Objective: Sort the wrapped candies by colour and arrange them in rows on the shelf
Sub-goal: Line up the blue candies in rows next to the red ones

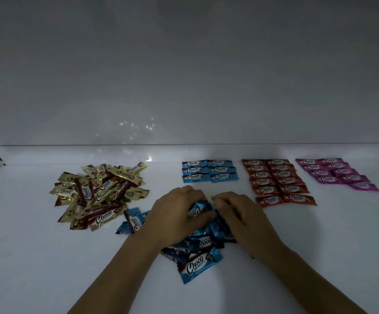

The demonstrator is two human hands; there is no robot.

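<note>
Left hand [175, 215] and right hand [243, 219] grip shiny blue candies [198, 211] heaped under them on the dim white shelf [37, 257].

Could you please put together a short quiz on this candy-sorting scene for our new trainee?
1. True or false: the gold candies lie in a loose heap.
2. How many candies are in the arranged blue block?
3. Which candies are the left hand and right hand working in? A: the gold ones. B: the loose blue pile. C: the purple ones.
Key: 1 true; 2 six; 3 B.
</note>
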